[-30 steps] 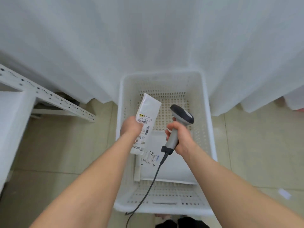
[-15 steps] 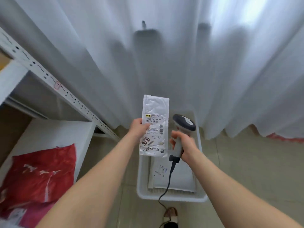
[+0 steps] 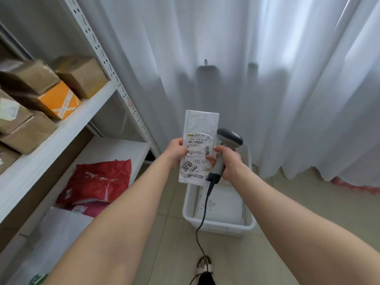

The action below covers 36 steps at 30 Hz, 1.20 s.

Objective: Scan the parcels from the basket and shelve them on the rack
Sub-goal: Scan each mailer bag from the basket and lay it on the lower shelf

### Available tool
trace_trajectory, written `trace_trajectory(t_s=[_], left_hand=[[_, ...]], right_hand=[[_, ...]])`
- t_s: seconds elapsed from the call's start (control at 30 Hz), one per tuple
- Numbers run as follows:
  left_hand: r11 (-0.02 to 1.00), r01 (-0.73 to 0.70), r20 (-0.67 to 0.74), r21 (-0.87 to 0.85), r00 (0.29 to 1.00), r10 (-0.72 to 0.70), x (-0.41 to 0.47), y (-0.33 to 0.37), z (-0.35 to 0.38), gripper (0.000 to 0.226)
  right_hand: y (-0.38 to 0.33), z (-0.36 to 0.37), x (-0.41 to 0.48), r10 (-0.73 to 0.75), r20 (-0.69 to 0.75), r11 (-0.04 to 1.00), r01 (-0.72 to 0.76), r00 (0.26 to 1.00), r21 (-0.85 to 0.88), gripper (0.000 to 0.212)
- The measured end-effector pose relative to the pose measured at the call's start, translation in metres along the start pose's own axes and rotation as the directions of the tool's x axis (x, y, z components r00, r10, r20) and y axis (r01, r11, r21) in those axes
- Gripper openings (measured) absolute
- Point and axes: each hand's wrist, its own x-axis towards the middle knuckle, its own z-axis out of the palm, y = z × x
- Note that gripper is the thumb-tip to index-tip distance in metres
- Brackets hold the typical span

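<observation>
Parcel [image 3: 198,128] upright, pinched by left grip [image 3: 174,152]; right grip [image 3: 231,161] clamped on scanner [image 3: 230,136], both abv basket [image 3: 218,227].

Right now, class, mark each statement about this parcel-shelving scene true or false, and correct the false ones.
1. The left hand holds a white plastic mailer with a printed label. True.
2. The right hand holds scissors. False: it grips a grey handheld barcode scanner.
3. The white perforated plastic basket on the floor holds nothing. False: a flat white parcel lies in it.
4. A red plastic mailer bag lies on the lower shelf of the white metal rack. True.
5. The brown cardboard boxes stand on the floor. False: they sit on the rack's upper shelf.
</observation>
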Motion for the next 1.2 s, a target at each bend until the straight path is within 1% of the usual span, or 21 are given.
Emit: trace_trajectory(t_s=[0.1,0.13,0.23,0.3,0.37,0.47,0.53,0.6,0.67,0.73,0.8,0.9,0.97,1.07,1.2], left_hand=[[0.999,0.027,0.016,-0.032,1.000,-0.027,-0.028,-0.001,-0.013,0.036],[0.999,0.038,0.037,-0.033,0.999,-0.036,-0.036,-0.003,-0.019,0.035],[0.997,0.076,0.144,-0.018,0.987,-0.072,-0.058,-0.010,-0.036,0.020],[0.996,0.083,0.170,0.007,0.982,-0.083,-0.064,-0.019,-0.043,0.015],[0.998,0.062,0.127,0.008,0.990,-0.063,-0.068,-0.021,-0.048,0.011],[0.999,0.022,0.025,-0.046,0.999,-0.021,-0.071,-0.021,-0.055,0.010],[0.998,-0.003,0.003,-0.059,1.000,0.003,-0.071,-0.022,-0.060,0.010],[0.998,-0.020,-0.022,-0.068,1.000,0.018,-0.070,-0.023,-0.063,0.008],[0.997,-0.045,-0.094,-0.060,0.995,0.039,-0.069,-0.024,-0.066,0.005],[0.998,-0.058,-0.166,-0.025,0.985,0.053,-0.066,-0.026,-0.069,0.013],[0.999,-0.052,-0.214,-0.002,0.976,0.051,-0.063,-0.026,-0.072,0.013],[0.998,-0.039,-0.267,0.039,0.962,0.048,-0.057,-0.026,-0.075,0.010],[0.997,-0.025,-0.283,0.069,0.958,0.044,-0.054,-0.026,-0.076,0.012],[0.995,-0.027,-0.301,0.096,0.952,0.055,-0.052,-0.024,-0.075,0.009],[0.990,-0.013,-0.326,0.139,0.943,0.059,-0.050,-0.021,-0.079,0.010]], right_hand=[[0.007,0.006,-0.027,-0.024,-0.037,1.000,0.024,0.999,0.000,0.020],[0.009,0.009,-0.034,-0.028,-0.039,1.000,0.028,0.999,0.003,0.024],[0.012,0.016,-0.051,-0.013,-0.022,0.999,0.014,1.000,0.046,0.035],[0.015,0.021,-0.059,-0.025,-0.021,0.998,0.027,0.999,0.063,0.037],[0.017,0.027,-0.065,-0.039,-0.029,0.998,0.040,0.999,0.051,0.034],[0.024,0.035,-0.069,-0.060,-0.024,0.998,0.061,0.998,0.028,0.028],[0.028,0.038,-0.073,-0.069,-0.035,0.997,0.070,0.997,0.011,0.026],[0.030,0.040,-0.077,-0.098,-0.055,0.995,0.097,0.994,-0.019,0.028],[0.031,0.040,-0.079,-0.137,-0.059,0.990,0.135,0.989,-0.051,0.031],[0.032,0.040,-0.084,-0.161,-0.054,0.985,0.157,0.985,-0.075,0.029],[0.033,0.042,-0.090,-0.181,-0.025,0.980,0.179,0.983,-0.086,0.023],[0.036,0.046,-0.101,-0.200,0.042,0.970,0.203,0.979,-0.134,0.010],[0.039,0.048,-0.106,-0.205,0.088,0.956,0.219,0.975,-0.196,0.009],[0.041,0.054,-0.112,-0.211,0.145,0.928,0.245,0.967,-0.282,0.013],[0.044,0.061,-0.116,-0.211,0.170,0.907,0.257,0.963,-0.334,0.009]])
